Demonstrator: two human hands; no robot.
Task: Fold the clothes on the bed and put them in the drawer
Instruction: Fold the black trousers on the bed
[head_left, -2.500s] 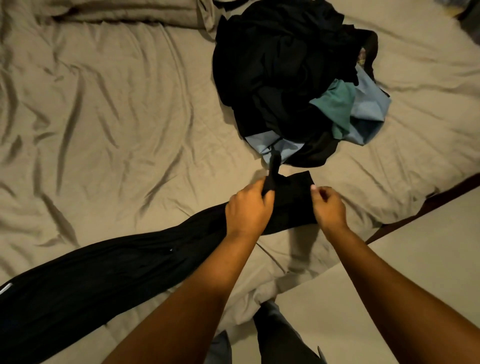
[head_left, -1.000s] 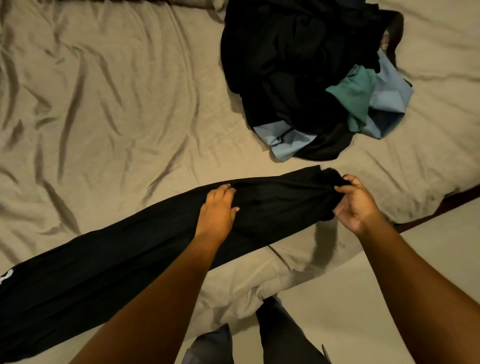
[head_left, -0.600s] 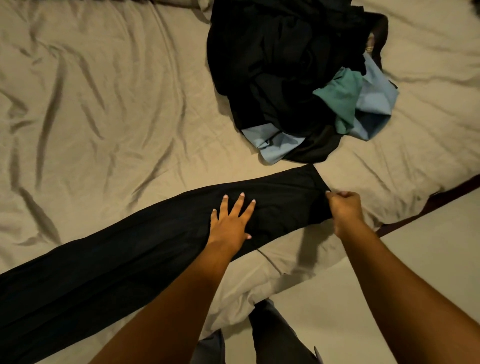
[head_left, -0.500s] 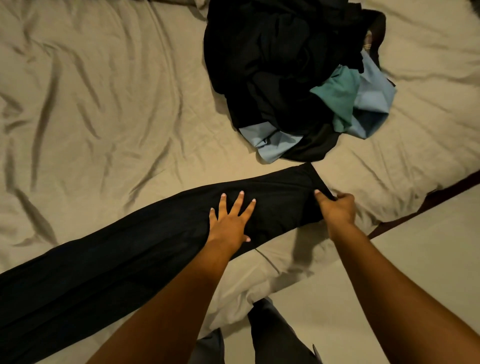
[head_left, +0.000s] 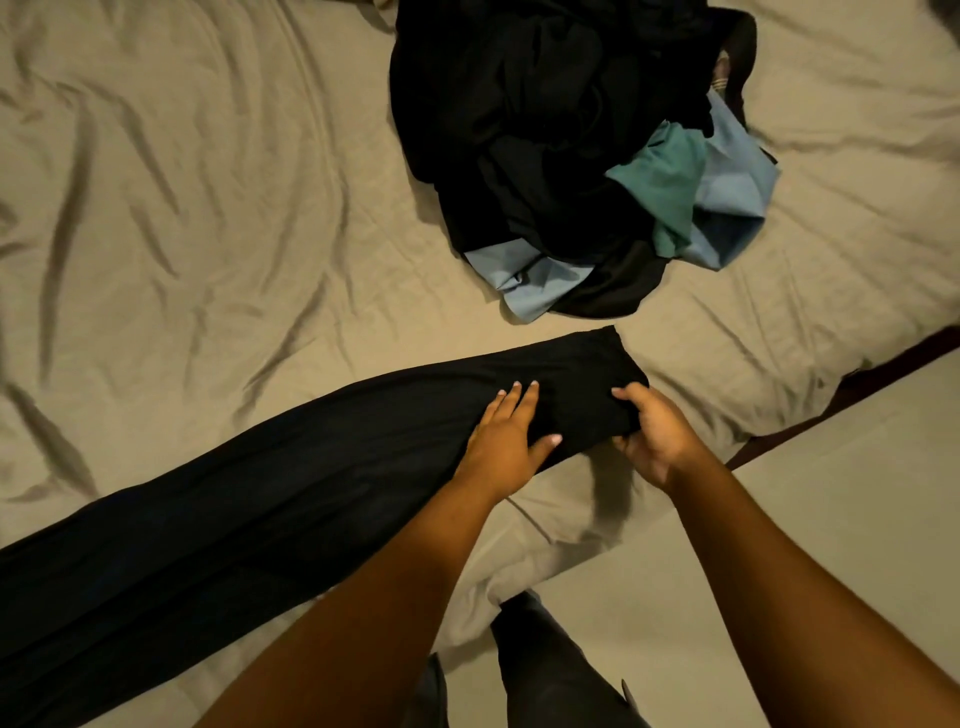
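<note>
Fingers (head_left: 626, 393) of the right hand (head_left: 655, 436) are curled around the near end of the long black garment (head_left: 291, 478), gripping it. Flat and open, the left hand (head_left: 506, 441) is pressed on the fabric just beside. The garment is stretched across the beige bedsheet (head_left: 182, 208), near the pile of clothes (head_left: 566, 150).

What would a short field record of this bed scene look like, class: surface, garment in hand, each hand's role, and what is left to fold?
surface: beige bed sheet, wrinkled
garment: long black garment, laid out flat across the bed
left hand: palm down on the garment, fingers open
right hand: gripping the garment's end
unfolded: pile of clothes, mostly black with blue and teal pieces, apart from the garment
drawer: not in view
</note>
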